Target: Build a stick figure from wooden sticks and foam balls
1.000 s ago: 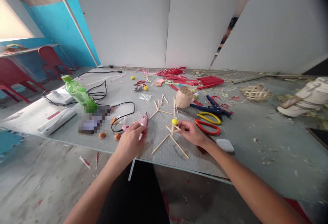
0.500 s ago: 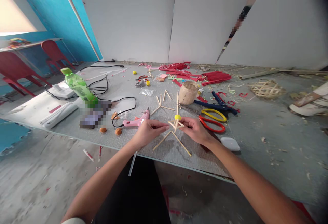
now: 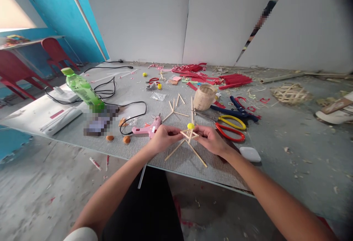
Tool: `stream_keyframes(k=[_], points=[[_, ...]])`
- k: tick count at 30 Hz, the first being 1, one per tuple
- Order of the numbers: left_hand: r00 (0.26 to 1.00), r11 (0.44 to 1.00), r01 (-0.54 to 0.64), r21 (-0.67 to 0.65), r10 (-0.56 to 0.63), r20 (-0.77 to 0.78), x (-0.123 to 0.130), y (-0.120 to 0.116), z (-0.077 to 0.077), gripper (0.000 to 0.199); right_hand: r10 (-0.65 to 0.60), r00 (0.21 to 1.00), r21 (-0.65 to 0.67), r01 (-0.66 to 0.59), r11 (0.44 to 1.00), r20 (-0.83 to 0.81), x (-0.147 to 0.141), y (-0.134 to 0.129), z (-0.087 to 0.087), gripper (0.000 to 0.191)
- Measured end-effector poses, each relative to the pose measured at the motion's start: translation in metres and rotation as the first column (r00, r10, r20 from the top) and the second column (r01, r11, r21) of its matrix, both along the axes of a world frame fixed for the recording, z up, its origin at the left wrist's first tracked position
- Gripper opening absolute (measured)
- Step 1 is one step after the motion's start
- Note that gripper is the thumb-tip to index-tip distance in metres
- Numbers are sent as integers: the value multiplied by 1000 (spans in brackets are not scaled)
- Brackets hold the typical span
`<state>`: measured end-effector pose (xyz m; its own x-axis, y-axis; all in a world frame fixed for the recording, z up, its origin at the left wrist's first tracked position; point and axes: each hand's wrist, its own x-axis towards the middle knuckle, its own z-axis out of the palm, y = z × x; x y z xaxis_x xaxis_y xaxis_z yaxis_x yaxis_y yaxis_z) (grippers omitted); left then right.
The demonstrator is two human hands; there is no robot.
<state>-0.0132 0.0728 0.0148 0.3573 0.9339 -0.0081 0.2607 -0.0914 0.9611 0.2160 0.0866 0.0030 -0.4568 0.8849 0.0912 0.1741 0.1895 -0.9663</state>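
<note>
A small stick figure [image 3: 189, 135] of pale wooden sticks, topped by a yellow ball [image 3: 191, 126], is between my two hands. My left hand [image 3: 167, 137] pinches its left side with thumb and fingers. On the right side my right hand [image 3: 208, 137] pinches it the same way. Two more sticks [image 3: 198, 153] spread in a V below the figure, toward the table's front edge. Behind my hands lies another group of joined sticks [image 3: 173, 112]. A pink glue gun [image 3: 147, 130] rests just left of my left hand.
Scissors with yellow and red handles [image 3: 231, 132], blue pliers [image 3: 237, 112] and a white case [image 3: 250, 154] lie right. A woven bamboo cup [image 3: 204, 97] stands behind. On the left are a green bottle [image 3: 85, 91], a phone [image 3: 97, 123] and a black cable [image 3: 135, 103].
My left hand has moved slightly right and now grips the figure's left side. The camera view has shifted a little; my right hand stays in nearly the same place.
</note>
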Motion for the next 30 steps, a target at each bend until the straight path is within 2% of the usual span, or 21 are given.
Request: stream_keyframes(k=[6, 11, 18, 30], points=[[997, 995, 8, 94, -1, -79, 1, -2, 0, 40, -34, 999, 22, 33, 999, 37, 1, 0, -4, 40], [995, 988, -4, 157, 20, -100, 0, -3, -3, 38, -35, 995, 90, 27, 996, 90, 2, -1, -8, 39], [990, 984, 5, 177, 21, -143, -1, -1, -7, 36, -39, 984, 170, 9, 985, 172, 5, 0, -14, 36], [985, 969, 40, 245, 3, -172, -2, 2, -12, 31, -95, 957, 320, 3, 947, 273, 8, 1, -15, 32]])
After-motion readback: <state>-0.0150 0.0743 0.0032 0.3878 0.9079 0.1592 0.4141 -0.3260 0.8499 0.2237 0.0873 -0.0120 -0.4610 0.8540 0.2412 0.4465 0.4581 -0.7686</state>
